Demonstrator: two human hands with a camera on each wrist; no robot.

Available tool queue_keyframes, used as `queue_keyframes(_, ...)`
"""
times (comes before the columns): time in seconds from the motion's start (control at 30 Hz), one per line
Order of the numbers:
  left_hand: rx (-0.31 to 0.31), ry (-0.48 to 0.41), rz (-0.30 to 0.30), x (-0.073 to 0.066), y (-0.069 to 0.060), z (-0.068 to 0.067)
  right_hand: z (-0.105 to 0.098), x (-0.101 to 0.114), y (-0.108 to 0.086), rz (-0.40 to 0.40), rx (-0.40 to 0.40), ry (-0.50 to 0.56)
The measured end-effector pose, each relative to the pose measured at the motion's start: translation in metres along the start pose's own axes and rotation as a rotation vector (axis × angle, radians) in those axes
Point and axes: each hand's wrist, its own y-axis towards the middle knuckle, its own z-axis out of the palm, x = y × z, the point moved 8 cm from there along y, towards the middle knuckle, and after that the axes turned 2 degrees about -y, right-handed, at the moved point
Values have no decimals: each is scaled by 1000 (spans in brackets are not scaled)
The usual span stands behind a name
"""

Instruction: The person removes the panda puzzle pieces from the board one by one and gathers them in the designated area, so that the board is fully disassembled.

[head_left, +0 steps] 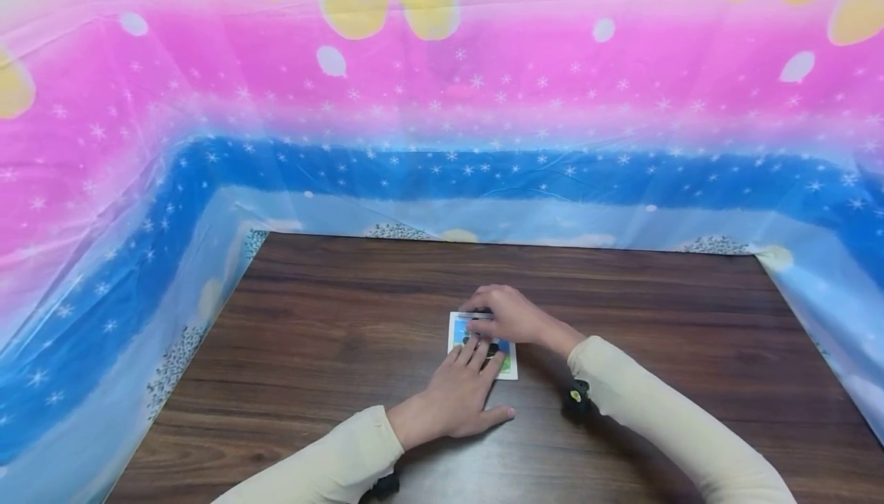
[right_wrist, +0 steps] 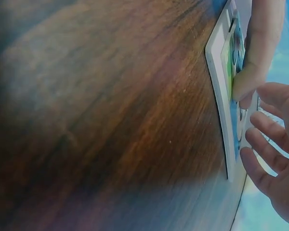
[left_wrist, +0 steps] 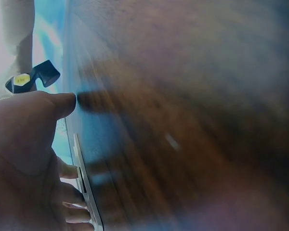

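Note:
A small flat picture board (head_left: 511, 366) with a white border lies on the table, blue and green on its face with dark shapes; it looks like a jigsaw puzzle. My left hand (head_left: 461, 395) rests on its near part, fingers straight and thumb spread out over the table. Over the far part bends my right hand (head_left: 511, 314), fingers loosely curved near the far edge. In the right wrist view the right hand (right_wrist: 279, 139) has its fingers spread apart, with nothing clearly held. Both hands cover much of the picture. The board's edge (left_wrist: 86, 187) shows beneath the left fingers.
The dark wooden table (head_left: 331, 320) stretches around the board on all sides. A patterned pink and blue cloth (head_left: 442, 174) hangs along the table's back and sides. Black bands with small cameras (head_left: 577, 396) sit at the wrists.

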Motion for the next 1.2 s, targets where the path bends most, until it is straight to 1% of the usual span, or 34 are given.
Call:
queue_keyframes(0.2, 25, 11, -6, 1, 1, 2, 5, -1, 4, 9, 18, 3)
queue_keyframes(0.3, 28, 17, 3, 0, 1, 2, 8, -3, 3, 18, 30, 3)
queue_keyframes(0.43, 31, 15, 6, -1, 1, 3, 8, -4, 3, 34, 26, 14)
queue_keyframes(0.6, 33, 72, -6, 2, 1, 3, 6, -4, 4, 44, 30, 24)
queue_keyframes(0.7, 33, 106, -2, 2, 1, 3, 5, -5, 5, 47, 30, 25)
queue_keyframes(0.93, 45, 106, 13, 3, 1, 2, 1, -5, 4, 55, 16, 56)
queue_keyframes(1.07, 51, 107, 18, 2, 1, 2, 1, -4, 5, 59, 25, 60)
queue_keyframes(1.2, 58, 88, 17, 2, 1, 2, 3, -3, 4, 56, 32, 50)
